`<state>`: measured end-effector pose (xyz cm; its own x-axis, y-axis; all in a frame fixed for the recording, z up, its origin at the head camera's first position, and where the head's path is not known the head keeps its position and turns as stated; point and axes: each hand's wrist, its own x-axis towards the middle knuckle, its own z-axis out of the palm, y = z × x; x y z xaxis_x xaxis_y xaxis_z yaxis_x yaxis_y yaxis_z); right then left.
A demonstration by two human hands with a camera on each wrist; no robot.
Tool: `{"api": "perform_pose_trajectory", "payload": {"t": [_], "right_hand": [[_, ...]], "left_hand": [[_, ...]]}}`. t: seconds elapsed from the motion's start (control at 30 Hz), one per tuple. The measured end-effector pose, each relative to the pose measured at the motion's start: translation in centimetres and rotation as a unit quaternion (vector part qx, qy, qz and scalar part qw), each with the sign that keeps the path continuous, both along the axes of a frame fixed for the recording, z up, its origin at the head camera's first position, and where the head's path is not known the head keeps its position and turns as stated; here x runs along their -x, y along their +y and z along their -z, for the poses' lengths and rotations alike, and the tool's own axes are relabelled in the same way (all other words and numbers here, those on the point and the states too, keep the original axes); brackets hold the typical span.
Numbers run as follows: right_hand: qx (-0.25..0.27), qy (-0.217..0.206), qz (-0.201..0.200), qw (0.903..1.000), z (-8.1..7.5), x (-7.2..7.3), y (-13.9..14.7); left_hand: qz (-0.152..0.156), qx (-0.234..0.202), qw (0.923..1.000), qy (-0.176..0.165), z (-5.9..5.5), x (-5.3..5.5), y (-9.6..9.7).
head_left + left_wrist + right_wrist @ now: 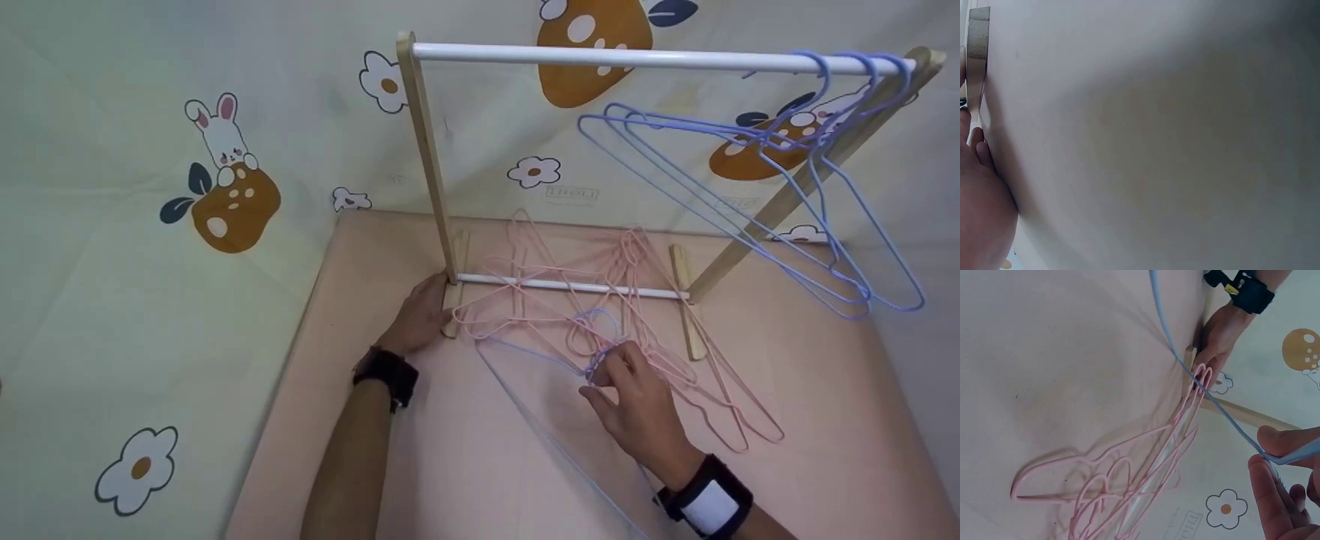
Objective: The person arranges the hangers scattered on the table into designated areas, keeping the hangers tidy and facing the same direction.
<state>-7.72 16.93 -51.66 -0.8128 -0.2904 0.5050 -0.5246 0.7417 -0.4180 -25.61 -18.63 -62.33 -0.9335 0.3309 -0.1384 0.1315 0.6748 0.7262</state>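
A thin, light-blue clothes hanger (1230,418) is in the right hand (637,409), pinched near its neck between thumb and fingers, above the pink surface (307,435). Beside it, slim pink hangers (632,244) lie tangled across the lower rod of a wood-and-white rack (645,58). The left hand (416,319) touches the rack's left wooden foot (978,42); how far its fingers curl cannot be told.

Pale pink bench (480,465), head-cam view. Toward 12 o'clock stands a rack (660,58) w/ two wooden feet (694,337) flat on the surface, approx. 10 & 2 o'clock. Between feet: tangle of pink hangers (632,240), some overlapping the low white bar (544,284); others spread past the 2-o'clock foot to approx. 4 o'clock.
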Motion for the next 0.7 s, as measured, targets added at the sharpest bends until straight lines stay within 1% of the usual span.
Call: {"api": "perform_pose_trajectory", "payload": {"t": [0.1, 0.2, 0.27, 0.4, 0.43, 0.5, 0.6, 0.7], "right_hand": [[0.042, -0.025, -0.011, 0.9988, -0.5, 0.0, 0.0], [0.085, -0.053, -0.026, 0.9946, -1.2, 0.0, -0.1], [0.116, -0.072, -0.037, 0.9900, -1.8, 0.1, -0.1], [0.172, -0.120, -0.059, 0.9759, -3.2, 0.2, 0.1], [0.179, -0.132, -0.062, 0.9730, -3.5, 0.3, 0.2], [0.182, -0.143, -0.066, 0.9707, -4.2, 0.4, 0.5], [0.171, -0.143, -0.068, 0.9725, -4.9, 0.7, 0.8], [0.166, -0.134, -0.065, 0.9749, -5.7, 1.0, 1.0]], "left_hand": [[0.001, -0.001, 1.0000, 0.001, -0.1, 0.0, 0.0], [0.002, 0.000, 1.0000, 0.005, -0.1, -0.1, 0.0], [0.004, 0.004, 1.0000, 0.005, -0.1, -0.1, 0.0], [0.011, 0.004, 0.9999, -0.005, -0.1, -0.1, -0.2], [0.013, 0.006, 0.9999, -0.005, -0.1, -0.1, -0.2], [0.015, 0.010, 0.9998, -0.007, -0.2, -0.1, -0.2], [0.015, 0.021, 0.9997, -0.002, -0.2, -0.1, -0.1], [0.009, 0.026, 0.9996, -0.006, 0.0, 0.0, 0.0]]}}
